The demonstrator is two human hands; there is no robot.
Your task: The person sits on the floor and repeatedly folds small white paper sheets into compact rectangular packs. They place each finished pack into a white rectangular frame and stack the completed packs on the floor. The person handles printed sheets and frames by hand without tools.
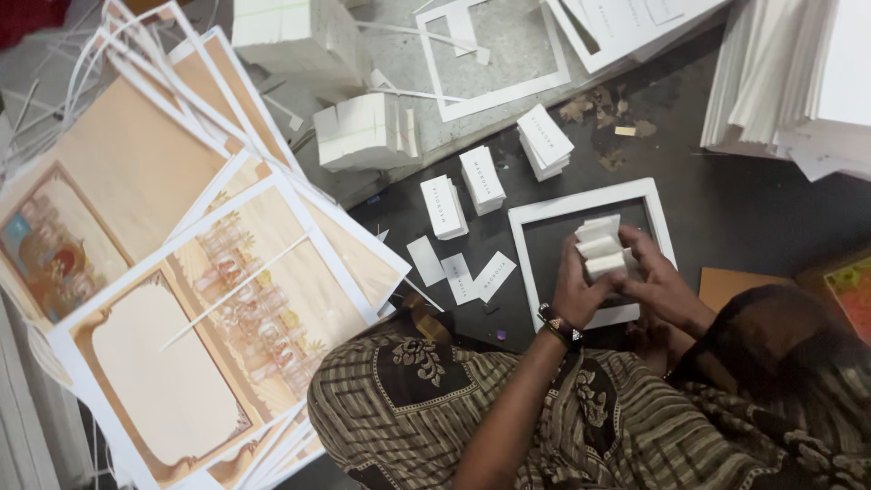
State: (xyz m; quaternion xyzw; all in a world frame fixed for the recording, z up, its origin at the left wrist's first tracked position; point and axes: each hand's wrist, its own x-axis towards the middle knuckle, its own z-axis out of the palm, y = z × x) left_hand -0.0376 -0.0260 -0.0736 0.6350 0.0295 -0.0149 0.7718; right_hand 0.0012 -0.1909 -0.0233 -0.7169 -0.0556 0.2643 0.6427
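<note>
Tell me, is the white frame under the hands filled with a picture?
No: the white frame is hollow, dark floor showing through, while both hands hold a small card stack above it.

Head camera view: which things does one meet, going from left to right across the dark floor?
Fanned beige printed sheets → loose white cards → white rectangular frame → left hand → right hand → orange board

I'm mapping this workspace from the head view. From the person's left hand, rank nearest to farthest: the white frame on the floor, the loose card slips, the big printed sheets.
1. White frame: directly under the left hand.
2. Loose card slips: on the dark floor, to the picture's left of the hand.
3. Big printed sheets: farthest, fanned out at the picture's left edge.
</note>
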